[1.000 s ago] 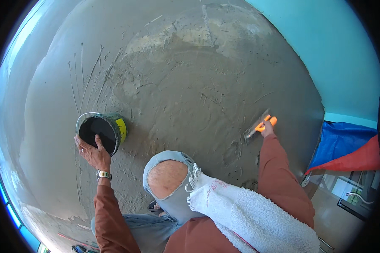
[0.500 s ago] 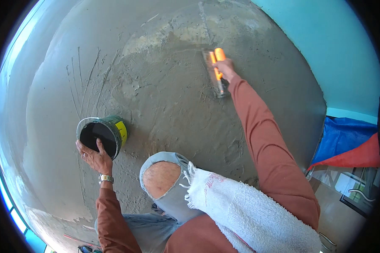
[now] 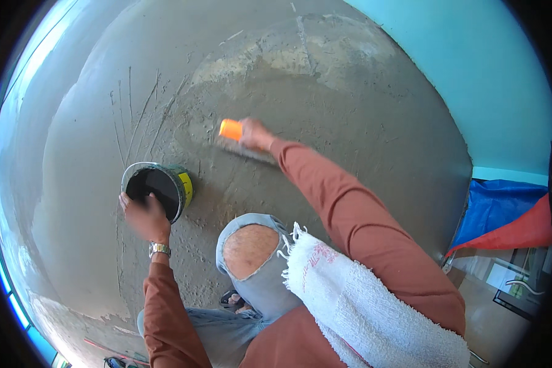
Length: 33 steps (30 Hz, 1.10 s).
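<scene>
My left hand (image 3: 146, 218), blurred, grips the near rim of a dark green bucket (image 3: 181, 178) with a yellow label, wire handle and dark contents. My right hand (image 3: 254, 135) is shut on a trowel (image 3: 232, 129) with an orange handle, its blurred blade lying along the grey cement surface (image 3: 362, 141) right of and above the bucket. That surface is wet-looking and uneven, with scratched lines on the left and a paler patch (image 3: 257, 58) farther off. My bent knee (image 3: 249, 248), in torn jeans, is below the trowel, beside a white towel (image 3: 343, 288) hanging over me.
A turquoise wall (image 3: 484, 80) borders the surface at right. Blue (image 3: 490, 205) and red (image 3: 521, 224) sheeting lies at its foot, above a glass-topped, metal-edged thing (image 3: 509, 282). A thin red rod (image 3: 104, 345) and small dark objects lie at the lower left.
My right hand swept the trowel from the right up toward the middle, then left and down toward the bucket, turning it. My left hand and the bucket appear slightly shifted right.
</scene>
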Each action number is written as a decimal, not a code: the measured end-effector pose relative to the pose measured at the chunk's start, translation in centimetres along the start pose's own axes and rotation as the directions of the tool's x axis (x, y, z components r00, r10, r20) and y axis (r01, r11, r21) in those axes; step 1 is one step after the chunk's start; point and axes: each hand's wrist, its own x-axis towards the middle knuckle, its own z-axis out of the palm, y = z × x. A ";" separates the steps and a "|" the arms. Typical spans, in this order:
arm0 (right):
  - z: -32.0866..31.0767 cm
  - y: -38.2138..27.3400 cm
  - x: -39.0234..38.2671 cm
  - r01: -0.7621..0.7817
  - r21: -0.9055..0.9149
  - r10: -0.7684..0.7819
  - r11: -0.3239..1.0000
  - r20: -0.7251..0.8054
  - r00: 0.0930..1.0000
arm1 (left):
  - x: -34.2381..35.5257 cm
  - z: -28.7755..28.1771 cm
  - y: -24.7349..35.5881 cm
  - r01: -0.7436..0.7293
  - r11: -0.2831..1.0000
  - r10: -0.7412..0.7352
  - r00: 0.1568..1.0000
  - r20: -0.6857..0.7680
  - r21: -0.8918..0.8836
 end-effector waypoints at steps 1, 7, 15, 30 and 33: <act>0.8 -1.8 -1.8 0.018 0.011 -0.019 1.000 0.104 0.994 | 0.0 -0.3 -0.6 0.006 1.000 -0.006 1.000 0.003 0.005; 2.5 -0.3 -10.7 0.252 -0.088 -0.191 0.964 0.432 0.881 | 0.1 0.0 0.0 0.027 1.000 -0.028 0.999 0.026 0.011; -10.4 11.9 -5.5 -0.009 -0.227 -0.024 0.974 -0.142 0.990 | -0.3 -0.5 -0.9 0.022 0.999 -0.021 1.000 -0.011 0.026; 4.4 -4.1 -9.5 0.073 -0.037 -0.068 0.997 0.122 0.990 | 0.2 -0.7 0.1 0.026 0.999 -0.027 0.999 0.027 0.026; 3.1 -3.9 -6.1 -0.063 -0.011 0.062 0.998 -0.061 0.996 | 0.1 -0.3 -0.4 0.011 1.000 -0.012 0.999 0.032 0.028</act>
